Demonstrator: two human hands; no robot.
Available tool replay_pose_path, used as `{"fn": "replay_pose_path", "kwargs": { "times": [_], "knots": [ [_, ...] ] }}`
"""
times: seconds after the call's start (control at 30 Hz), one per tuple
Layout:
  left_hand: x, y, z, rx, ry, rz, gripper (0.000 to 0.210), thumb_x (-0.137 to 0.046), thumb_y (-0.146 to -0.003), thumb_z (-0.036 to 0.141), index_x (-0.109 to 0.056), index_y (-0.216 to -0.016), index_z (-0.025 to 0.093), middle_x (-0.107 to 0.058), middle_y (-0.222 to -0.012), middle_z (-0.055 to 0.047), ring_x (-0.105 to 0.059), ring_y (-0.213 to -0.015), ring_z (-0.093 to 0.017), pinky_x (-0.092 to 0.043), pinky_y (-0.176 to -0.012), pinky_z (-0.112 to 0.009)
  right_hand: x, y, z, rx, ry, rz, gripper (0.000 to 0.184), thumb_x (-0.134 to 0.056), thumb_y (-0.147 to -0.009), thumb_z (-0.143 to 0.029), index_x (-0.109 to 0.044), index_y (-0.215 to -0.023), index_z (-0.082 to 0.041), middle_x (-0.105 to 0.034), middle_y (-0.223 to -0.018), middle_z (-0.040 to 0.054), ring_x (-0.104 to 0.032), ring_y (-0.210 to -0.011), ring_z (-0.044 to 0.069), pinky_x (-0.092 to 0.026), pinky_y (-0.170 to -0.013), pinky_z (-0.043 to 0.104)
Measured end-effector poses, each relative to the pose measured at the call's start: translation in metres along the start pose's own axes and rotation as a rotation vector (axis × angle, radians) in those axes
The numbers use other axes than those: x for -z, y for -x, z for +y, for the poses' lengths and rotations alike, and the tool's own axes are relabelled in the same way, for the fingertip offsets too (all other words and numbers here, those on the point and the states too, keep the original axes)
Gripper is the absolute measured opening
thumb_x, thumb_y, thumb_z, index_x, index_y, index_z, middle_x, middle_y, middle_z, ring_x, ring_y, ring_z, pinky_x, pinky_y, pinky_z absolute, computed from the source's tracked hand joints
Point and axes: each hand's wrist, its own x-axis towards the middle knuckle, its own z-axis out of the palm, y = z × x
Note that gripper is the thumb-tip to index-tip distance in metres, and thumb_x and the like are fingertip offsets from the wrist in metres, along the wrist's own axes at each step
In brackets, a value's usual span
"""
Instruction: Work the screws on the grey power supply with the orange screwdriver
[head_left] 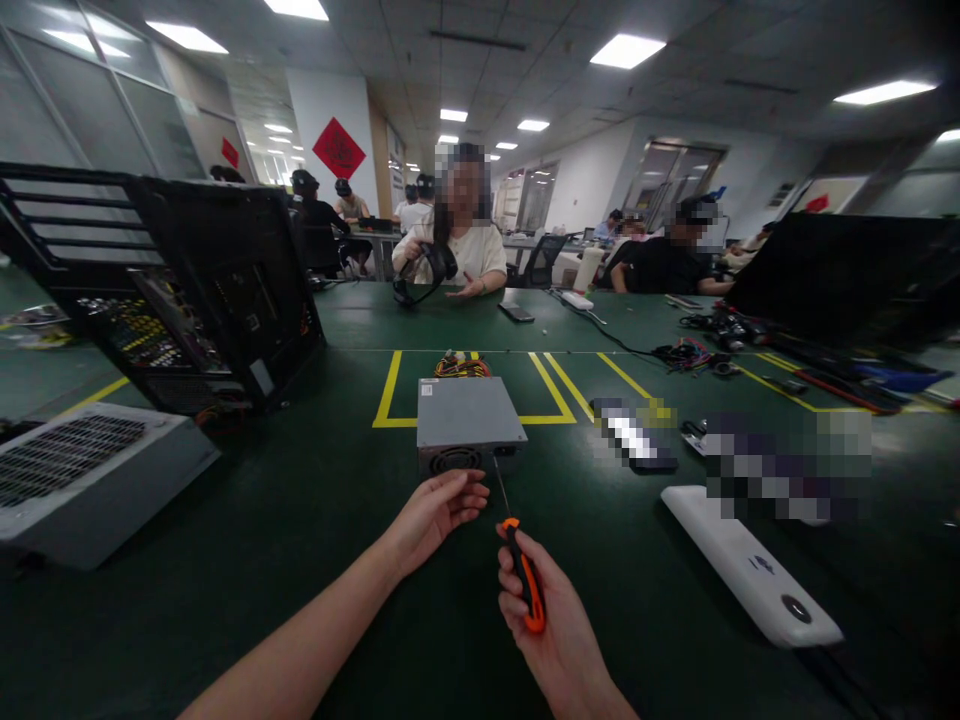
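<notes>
A grey computer power supply (469,412) lies on the green table in front of me, its fan end facing me and a bundle of coloured cables (461,366) behind it. My right hand (551,610) is closed around the orange and black handle of a screwdriver (523,575). The screwdriver's thin shaft points up at the power supply's near face, beside the socket; whether the tip touches cannot be made out. Just below the fan, my left hand (442,510) has loosely bent fingers held apart. Nothing shows in it, and contact with the casing is unclear.
An open black computer case (225,290) stands at left, with another grey metal unit (97,470) before it. To the right lie a phone (634,435) and a white elongated device (750,565). Across the table, a person (457,240) holds a black headset (431,270).
</notes>
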Motion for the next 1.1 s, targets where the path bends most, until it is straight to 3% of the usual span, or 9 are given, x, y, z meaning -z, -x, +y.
{"fn": "replay_pose_path", "kwargs": {
  "times": [0.6, 0.83, 1.1],
  "knots": [
    [-0.0005, 0.0001, 0.0014, 0.002, 0.028, 0.005, 0.023, -0.058, -0.078, 0.024, -0.061, -0.096, 0.011, -0.063, -0.09, -0.01, -0.06, -0.077, -0.013, -0.045, -0.07, -0.024, 0.0005, -0.0028, -0.0004, -0.009, 0.016, 0.013, 0.026, -0.068, -0.062, -0.028, -0.059, -0.082, -0.013, -0.053, -0.057, -0.0012, -0.04, -0.042, 0.003, -0.025, -0.034, 0.011],
    [-0.001, -0.0015, 0.0006, -0.026, 0.054, 0.024, 0.028, -0.057, -0.078, 0.022, -0.058, -0.105, 0.012, -0.06, -0.107, -0.013, -0.056, -0.097, -0.02, -0.043, -0.084, -0.03, 0.0018, -0.0044, -0.001, 0.018, 0.063, -0.015, 0.029, -0.07, -0.06, -0.029, -0.059, -0.082, -0.013, -0.054, -0.058, -0.0009, -0.042, -0.043, 0.003, -0.024, -0.034, 0.01],
    [0.0016, -0.0021, 0.0003, -0.013, 0.075, 0.001, 0.031, -0.055, -0.08, 0.024, -0.057, -0.108, 0.011, -0.057, -0.113, -0.015, -0.055, -0.102, -0.021, -0.042, -0.087, -0.031, 0.0022, -0.0037, -0.0016, 0.027, 0.053, -0.005, 0.03, -0.07, -0.06, -0.029, -0.06, -0.083, -0.013, -0.053, -0.057, -0.0018, -0.04, -0.042, 0.002, -0.023, -0.034, 0.01]
  ]
}}
